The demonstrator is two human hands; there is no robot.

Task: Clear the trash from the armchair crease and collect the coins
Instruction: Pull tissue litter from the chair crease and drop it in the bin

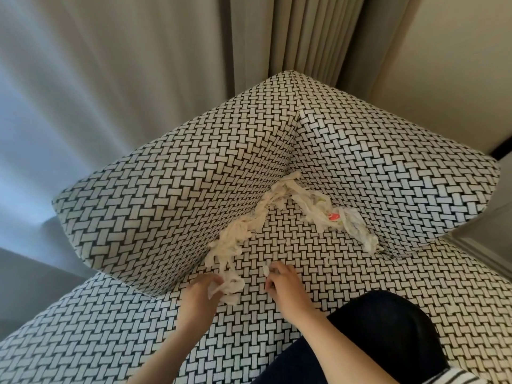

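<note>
The armchair (166,217) has a black-and-white woven pattern. A trail of torn white paper scraps (238,239) fills the crease between its left arm and the seat. A crumpled plastic wrapper (343,220) with a red spot lies along the crease at the backrest on the right. My left hand (199,297) grips a clump of white scraps at the near end of the trail. My right hand (285,286) rests on the seat beside it, fingers pinched on a small white scrap. No coins are visible.
Grey curtains (138,65) hang behind the chair and a beige wall (457,65) stands at the right. My knee in dark cloth (382,328) rests on the seat (304,245) at the lower right.
</note>
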